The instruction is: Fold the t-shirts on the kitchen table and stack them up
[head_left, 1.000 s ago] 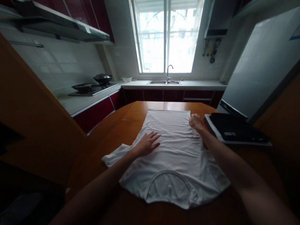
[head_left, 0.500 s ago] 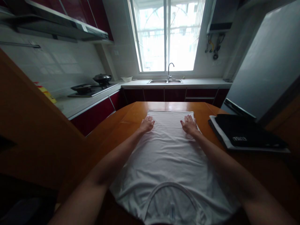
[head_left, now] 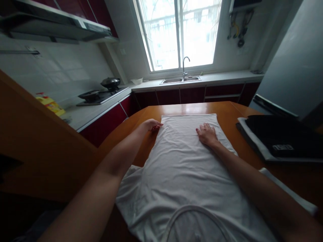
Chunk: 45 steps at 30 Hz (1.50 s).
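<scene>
White shirt (head_left: 186,164) lies spread on the wooden table (head_left: 234,116), collar (head_left: 194,208) nearest the person, creases running across the body, hem at the far end; step in hand reads as straightening and smoothing. Farther up, hands well apart: right hand (head_left: 207,134) rests palm down on the cloth near the hem, fingers a little spread, while left hand (head_left: 153,125) is at the left side edge by the hem corner, fingertips touching it, grip too small to tell. Next move, as judged, calls for a light outward draw at that edge, the right palm steadying the cloth.
</scene>
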Available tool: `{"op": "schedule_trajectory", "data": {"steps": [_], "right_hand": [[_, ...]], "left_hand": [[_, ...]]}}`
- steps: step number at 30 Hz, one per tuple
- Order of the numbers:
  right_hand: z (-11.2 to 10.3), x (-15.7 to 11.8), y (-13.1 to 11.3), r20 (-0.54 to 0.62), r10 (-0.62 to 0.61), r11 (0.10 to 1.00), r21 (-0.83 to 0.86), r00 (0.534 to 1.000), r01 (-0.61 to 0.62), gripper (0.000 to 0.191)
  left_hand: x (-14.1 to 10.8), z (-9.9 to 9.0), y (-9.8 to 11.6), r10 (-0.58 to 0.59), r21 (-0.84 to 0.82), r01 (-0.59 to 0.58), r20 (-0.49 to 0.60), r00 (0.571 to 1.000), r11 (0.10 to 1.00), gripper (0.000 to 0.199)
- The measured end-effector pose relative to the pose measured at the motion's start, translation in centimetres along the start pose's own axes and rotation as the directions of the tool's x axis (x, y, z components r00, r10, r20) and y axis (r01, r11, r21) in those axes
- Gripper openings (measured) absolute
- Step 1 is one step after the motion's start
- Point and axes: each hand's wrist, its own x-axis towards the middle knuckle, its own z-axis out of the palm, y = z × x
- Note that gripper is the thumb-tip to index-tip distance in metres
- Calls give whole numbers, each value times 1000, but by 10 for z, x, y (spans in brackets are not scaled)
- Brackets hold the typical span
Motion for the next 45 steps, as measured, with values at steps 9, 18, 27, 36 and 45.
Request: {"op": "schedule_trajectory", "data": {"steps": [9,18,27,36,45], "right_hand": [[2,0,-2,-14,19,1000,15,1000,-18,57],[4,0,-1,-38,9,1000,19,999,-9,57],[-1,-1,-2,7,14,1000,15,1000,-14,59],[-4,-1,-3,27,14,1000,13,1000,-14,58],[2,2,2,2,-4,1000,-26,1000,4,58]], "left_hand": [[6,10,14,-138,268,143,-38,990,953,25],[5,69,27,299,560,-159,-167,940,813,64],[21,80,19,282,679,-189,-29,959,710,91],[30,71,19,264,682,-178,-23,964,710,84],[33,75,34,325,642,-255,9,946,723,77]]}}
